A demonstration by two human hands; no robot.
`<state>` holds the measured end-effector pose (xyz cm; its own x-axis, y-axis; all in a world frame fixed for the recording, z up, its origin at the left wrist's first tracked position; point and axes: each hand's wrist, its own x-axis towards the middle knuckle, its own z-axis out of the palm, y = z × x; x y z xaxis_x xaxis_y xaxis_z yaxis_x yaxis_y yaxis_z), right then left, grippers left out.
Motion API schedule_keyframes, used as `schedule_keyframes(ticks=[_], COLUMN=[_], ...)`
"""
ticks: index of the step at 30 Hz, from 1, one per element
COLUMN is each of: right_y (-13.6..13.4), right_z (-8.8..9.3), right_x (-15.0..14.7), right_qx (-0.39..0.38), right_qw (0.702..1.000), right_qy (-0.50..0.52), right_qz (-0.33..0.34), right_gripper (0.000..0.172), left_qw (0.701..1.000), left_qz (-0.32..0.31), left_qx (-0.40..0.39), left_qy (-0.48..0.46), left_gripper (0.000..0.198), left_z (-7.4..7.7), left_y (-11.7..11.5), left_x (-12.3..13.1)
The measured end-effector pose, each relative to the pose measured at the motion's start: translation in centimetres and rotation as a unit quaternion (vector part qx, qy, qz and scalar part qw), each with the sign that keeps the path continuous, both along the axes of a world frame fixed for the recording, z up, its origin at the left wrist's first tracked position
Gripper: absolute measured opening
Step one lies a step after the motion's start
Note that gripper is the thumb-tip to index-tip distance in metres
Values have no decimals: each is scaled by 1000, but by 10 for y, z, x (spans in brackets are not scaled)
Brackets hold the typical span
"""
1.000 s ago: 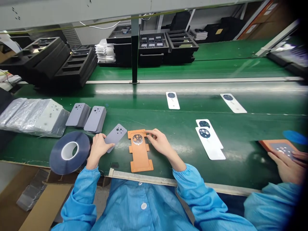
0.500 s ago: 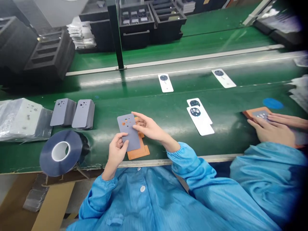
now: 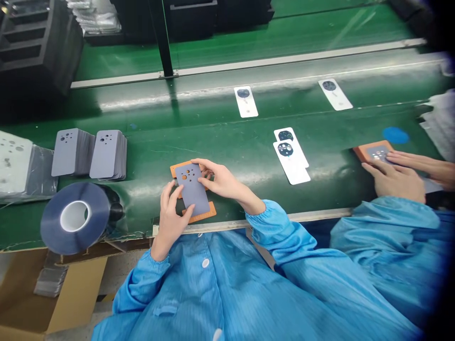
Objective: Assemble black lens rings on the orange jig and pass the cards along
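Note:
A grey phone back panel (image 3: 195, 192) with round camera holes near its top lies over an orange fixture block (image 3: 204, 213), and orange shows through the holes. Along the panel's left and lower edge, my left hand (image 3: 171, 213) grips it with fingers and thumb. My right hand (image 3: 221, 182) pinches its upper right edge, fingertips at the top corner. Most of the fixture is hidden under the panel; its ends stick out above and below. Whether the panel rests flat on it I cannot tell.
Two stacks of grey panels (image 3: 108, 154), a tape roll (image 3: 50, 218) and wrapped panels (image 3: 14, 163) are at left. Several white panels (image 3: 292, 163) with dark camera circles lie mid-right and farther back. At right, a co-worker's hands (image 3: 400, 182) press on another orange fixture (image 3: 361, 152).
The grey panel has come down over the orange fixture and lines up with it more closely. My left fingers have shifted to its left edge. The view has tilted downward.

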<state>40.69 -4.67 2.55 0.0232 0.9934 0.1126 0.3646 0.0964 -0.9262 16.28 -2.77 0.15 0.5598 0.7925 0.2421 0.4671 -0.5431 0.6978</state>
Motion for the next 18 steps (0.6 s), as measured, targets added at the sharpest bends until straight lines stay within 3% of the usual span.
schedule_keyframes(ticks=[3, 8, 14, 18], right_y=[2, 4, 6, 7], right_z=[-2, -13, -22, -18], right_x=[0, -2, 0, 0], right_qx=[29, 20, 1, -20], right_qw=[997, 985, 975, 959], right_qy=[-75, -169, -220, -283], right_qz=[-7, -14, 0, 2], right_gripper=[58, 59, 59, 62], left_qw=[999, 996, 990, 976], left_qz=[-2, -23, -77, -115], left_qx=[-40, -63, 23, 48], left_qy=[35, 61, 116, 178], left_gripper=[80, 80, 78, 93], left_z=[-4, -9, -9, 0], left_y=[2, 1, 4, 17], left_x=[-4, -9, -10, -5])
